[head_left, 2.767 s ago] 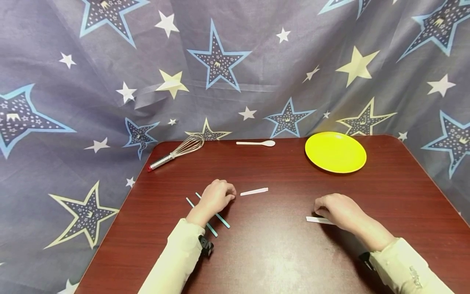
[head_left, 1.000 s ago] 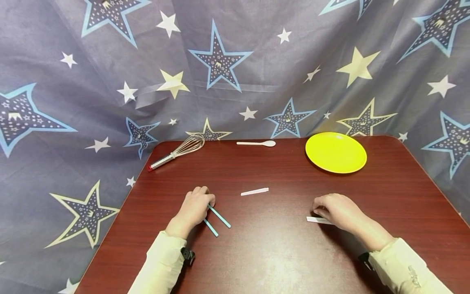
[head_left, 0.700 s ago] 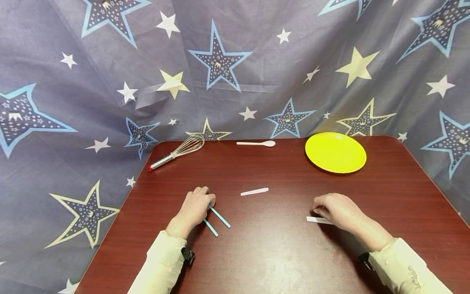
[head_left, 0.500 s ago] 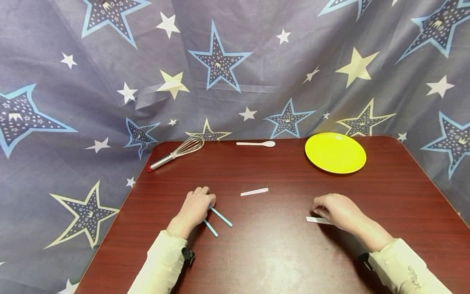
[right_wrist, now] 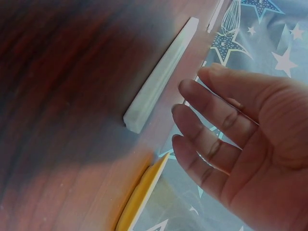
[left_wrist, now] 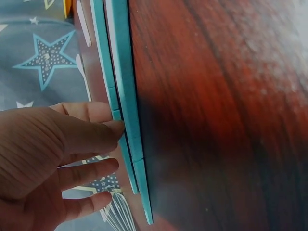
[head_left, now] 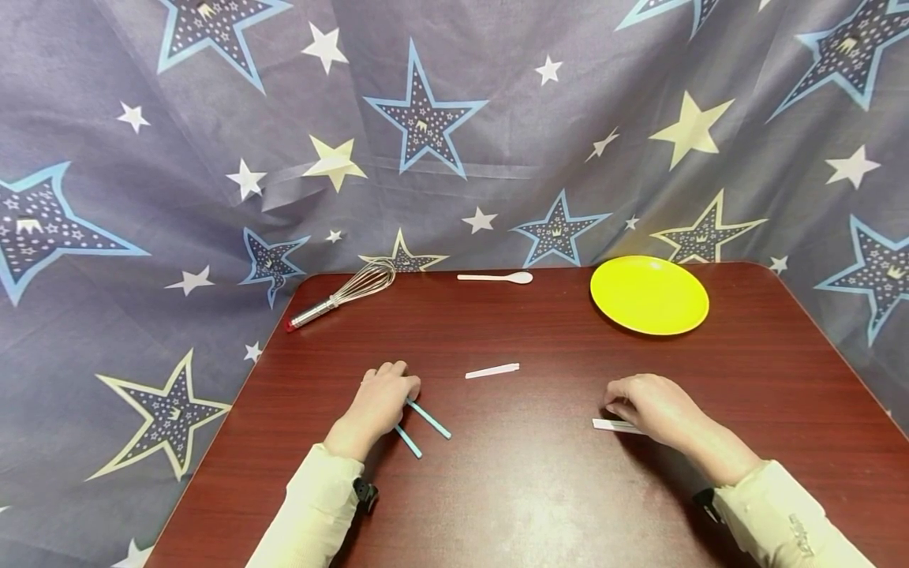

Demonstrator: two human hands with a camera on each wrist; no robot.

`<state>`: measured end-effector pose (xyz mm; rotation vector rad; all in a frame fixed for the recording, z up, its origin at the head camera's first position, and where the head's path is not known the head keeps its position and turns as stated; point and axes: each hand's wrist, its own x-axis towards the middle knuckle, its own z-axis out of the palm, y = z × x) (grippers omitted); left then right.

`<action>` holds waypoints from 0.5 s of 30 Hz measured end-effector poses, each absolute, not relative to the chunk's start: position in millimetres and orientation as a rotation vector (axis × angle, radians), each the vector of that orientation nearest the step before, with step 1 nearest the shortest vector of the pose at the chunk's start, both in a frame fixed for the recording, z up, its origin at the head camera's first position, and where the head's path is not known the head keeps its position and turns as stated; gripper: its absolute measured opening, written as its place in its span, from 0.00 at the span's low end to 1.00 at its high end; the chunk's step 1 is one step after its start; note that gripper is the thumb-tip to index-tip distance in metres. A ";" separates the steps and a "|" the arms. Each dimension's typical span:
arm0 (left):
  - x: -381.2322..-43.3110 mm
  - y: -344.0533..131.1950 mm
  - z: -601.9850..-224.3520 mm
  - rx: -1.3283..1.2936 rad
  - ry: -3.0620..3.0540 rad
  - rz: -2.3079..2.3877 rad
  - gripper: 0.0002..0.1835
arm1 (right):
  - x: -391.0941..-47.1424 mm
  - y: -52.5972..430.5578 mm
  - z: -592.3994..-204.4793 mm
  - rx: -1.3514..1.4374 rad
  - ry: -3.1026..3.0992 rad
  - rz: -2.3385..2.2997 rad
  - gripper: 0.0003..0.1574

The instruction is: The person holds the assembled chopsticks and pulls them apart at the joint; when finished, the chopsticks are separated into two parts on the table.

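Two light-blue chopsticks lie on the table at the left. My left hand (head_left: 376, 401) is over their far part; its thumb and forefinger pinch the far chopstick (left_wrist: 102, 48), the right-hand one in the head view. The other chopstick (left_wrist: 126, 72) lies close alongside, with the remaining fingers spread loosely apart. My right hand (head_left: 655, 406) hovers by a short white bar (right_wrist: 161, 77) on the table. In the right wrist view its fingers are loosely bent, apart from the bar, and hold nothing. Part of this bar is hidden under the hand in the head view.
Between the hands lies another short white stick (head_left: 492, 371). Along the back edge are a wire whisk (head_left: 341, 296) with a red handle end, a white spoon (head_left: 495, 277) and a yellow plate (head_left: 649, 295). A star-patterned cloth (head_left: 426, 197) hangs behind the brown table (head_left: 525, 481).
My left hand has moved left and back from beside the middle white stick onto the chopsticks. The right-hand chopstick has since shifted slightly right. My right hand stays in place.
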<state>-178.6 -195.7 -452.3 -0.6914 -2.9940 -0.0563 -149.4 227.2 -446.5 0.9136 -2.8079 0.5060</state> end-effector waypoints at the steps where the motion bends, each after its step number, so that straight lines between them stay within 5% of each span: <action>1: -178.4 -195.7 -451.9 -0.693 -2.994 -0.055 0.18 | -149.5 227.2 -446.7 0.915 -2.807 0.506 0.13; 15: -177.8 -195.5 -451.1 -0.732 -2.962 -0.054 0.17 | -150.6 227.1 -447.3 0.917 -2.805 0.516 0.14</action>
